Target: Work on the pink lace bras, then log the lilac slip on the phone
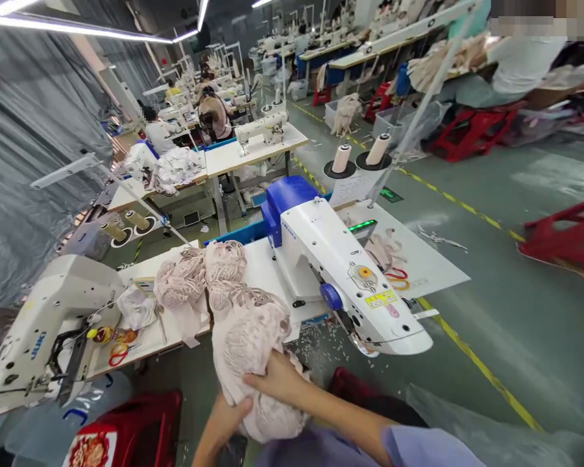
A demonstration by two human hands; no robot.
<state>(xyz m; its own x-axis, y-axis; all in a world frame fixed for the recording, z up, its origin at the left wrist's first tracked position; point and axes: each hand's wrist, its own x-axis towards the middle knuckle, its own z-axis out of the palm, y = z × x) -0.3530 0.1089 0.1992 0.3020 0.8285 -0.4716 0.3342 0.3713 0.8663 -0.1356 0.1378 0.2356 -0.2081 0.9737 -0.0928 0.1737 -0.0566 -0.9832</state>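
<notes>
A large bundle of pale pink fabric pieces (253,331) hangs over the table's front edge toward my body. My right hand (277,376) presses into its right side, thumb pointing left and fingers sunk in the folds. Lower on the left, my left hand (231,412) grips the same bundle, its thumb on the cloth and its other fingers hidden. More pink bundles (226,259) lie behind it on the table. Close by on the right stands a white sewing machine (340,259) with a blue motor cover and blue handwheel.
At the left are another sewing machine (63,311), a bottle (111,335) and orange-handled scissors (119,354). Red stools (146,421) stand below. Thread cones (341,159) rise behind the near machine; more scissors (398,279) lie right of it. Other people sit farther off.
</notes>
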